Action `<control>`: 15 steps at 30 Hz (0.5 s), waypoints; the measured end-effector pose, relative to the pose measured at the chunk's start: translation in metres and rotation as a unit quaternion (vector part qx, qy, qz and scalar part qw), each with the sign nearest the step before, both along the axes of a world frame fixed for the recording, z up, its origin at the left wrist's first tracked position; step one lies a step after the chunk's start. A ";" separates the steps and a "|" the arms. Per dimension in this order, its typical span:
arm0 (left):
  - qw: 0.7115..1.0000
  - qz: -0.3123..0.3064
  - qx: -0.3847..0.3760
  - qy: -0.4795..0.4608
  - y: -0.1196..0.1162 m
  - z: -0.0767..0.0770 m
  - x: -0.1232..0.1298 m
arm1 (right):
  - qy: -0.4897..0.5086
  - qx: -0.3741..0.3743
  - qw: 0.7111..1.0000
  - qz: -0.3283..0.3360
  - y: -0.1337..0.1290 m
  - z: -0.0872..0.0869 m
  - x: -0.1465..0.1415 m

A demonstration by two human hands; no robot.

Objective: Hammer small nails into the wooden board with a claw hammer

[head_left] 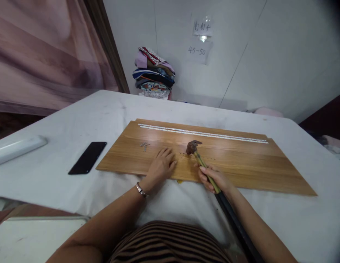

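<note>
My right hand (213, 178) is wrapped round the handle of a claw hammer (209, 176). The hammer's rusty head rests on or just above a wooden board (243, 160), its claw pointing right. Palm down on the same board lies my left hand (163, 162), fingers stretched out and a little bent, to the left of the hammer head. Farther left is a small group of nails (144, 146). A row of small dark marks, nails or holes, runs across the board on both sides of the hammer head. Two white measuring strips (202, 133) run along the board's far side.
The board lies on a white-covered table (115, 106). A black phone (88, 157) and a white cylinder (19, 149) are at the left. Folded cloths (153, 73) are stacked beyond the far edge, against a white wall with paper notes (201, 51). A pink curtain (49, 47) hangs at the left.
</note>
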State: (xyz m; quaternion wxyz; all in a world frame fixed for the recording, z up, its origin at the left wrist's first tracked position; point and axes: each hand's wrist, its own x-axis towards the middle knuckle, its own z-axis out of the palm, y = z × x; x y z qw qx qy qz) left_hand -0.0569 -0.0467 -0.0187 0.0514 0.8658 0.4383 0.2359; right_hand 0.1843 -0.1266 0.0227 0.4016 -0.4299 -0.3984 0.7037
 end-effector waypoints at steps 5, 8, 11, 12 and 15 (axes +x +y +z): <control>1.000 0.001 -0.001 -0.002 0.000 0.000 0.000 | -0.006 -0.009 1.000 0.006 0.001 -0.001 0.000; 1.000 0.002 -0.001 -0.004 0.000 0.000 0.000 | -0.004 -0.006 1.000 0.006 0.001 -0.001 0.000; 1.000 0.003 0.005 0.000 0.000 0.000 0.000 | 0.000 -0.003 1.000 0.003 0.001 -0.002 0.001; 1.000 0.001 0.006 0.001 -0.001 0.001 0.001 | 0.001 -0.003 1.000 0.002 0.000 -0.002 0.001; 1.000 -0.003 0.006 0.000 -0.001 0.003 0.001 | 0.003 -0.008 1.000 0.011 0.000 -0.002 0.001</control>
